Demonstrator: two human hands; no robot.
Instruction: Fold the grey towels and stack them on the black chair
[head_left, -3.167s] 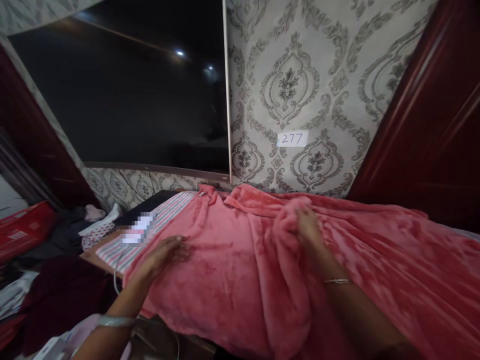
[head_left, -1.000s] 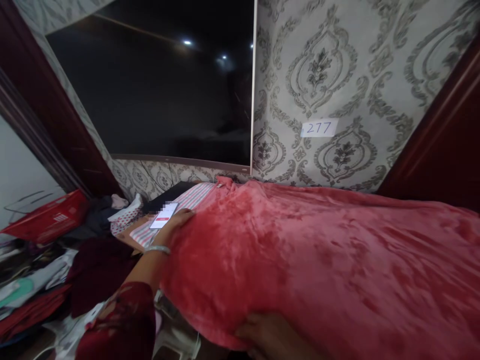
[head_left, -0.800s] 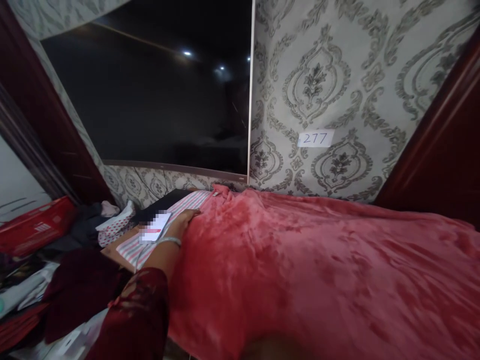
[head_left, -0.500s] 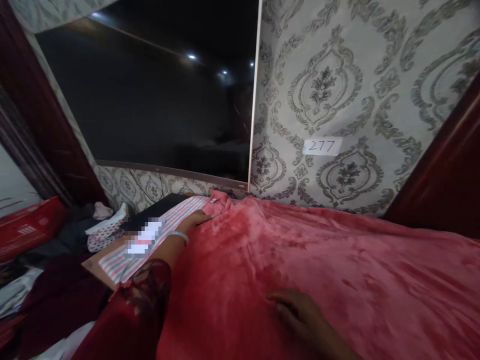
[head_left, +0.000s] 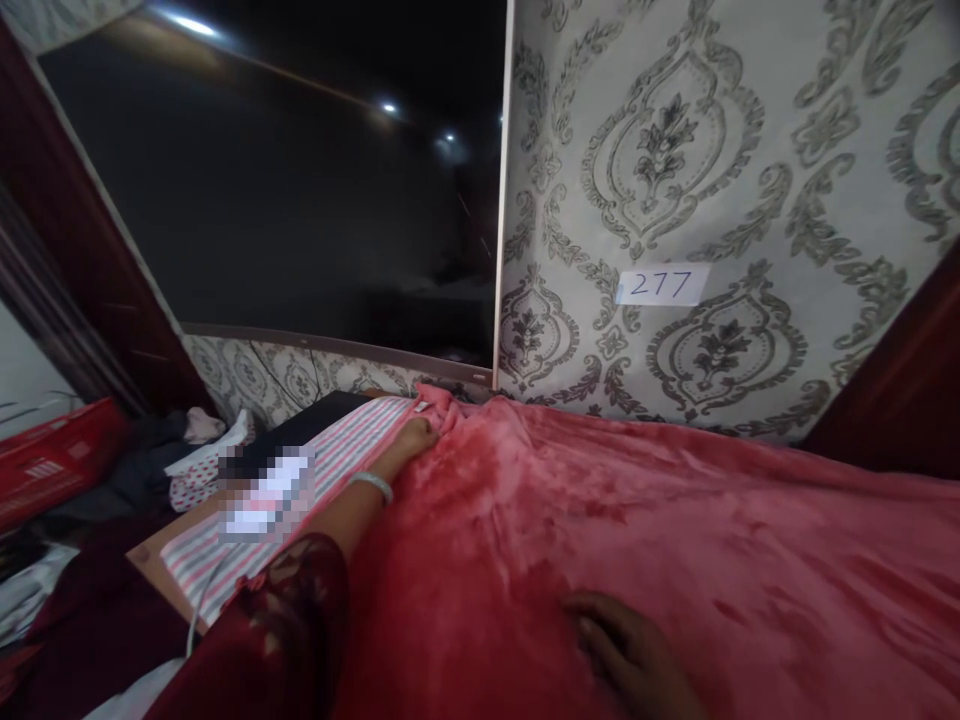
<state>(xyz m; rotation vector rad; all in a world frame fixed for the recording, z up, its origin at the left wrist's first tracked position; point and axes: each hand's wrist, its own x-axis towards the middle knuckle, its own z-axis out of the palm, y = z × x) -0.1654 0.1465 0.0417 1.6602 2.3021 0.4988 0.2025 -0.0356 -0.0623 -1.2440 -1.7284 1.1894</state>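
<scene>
A red plush blanket (head_left: 675,540) spreads across the surface in front of me, with soft folds running through it. My left hand (head_left: 416,440) reaches to its far left part, beside a bunched corner with a small pale tag. Its fingers are curled closed on the blanket there. Nearer to me, my right hand (head_left: 630,645) rests on the blanket, loosely bent, thumb apart from the fingers and nothing held. Under my left forearm lies a striped pink, grey and white cloth (head_left: 352,435).
A large dark television screen (head_left: 300,200) stands behind the blanket against patterned wallpaper (head_left: 667,150). A paper label (head_left: 664,285) on the wall reads 277. Piled clothes (head_left: 97,590) and a red bag (head_left: 60,455) are at the left. A blurred patch covers something on the striped cloth.
My left hand has gone from outstretched fingers to curled ones on the blanket near the tagged corner. My right hand has shifted slightly right and down in the picture. The view has moved a little.
</scene>
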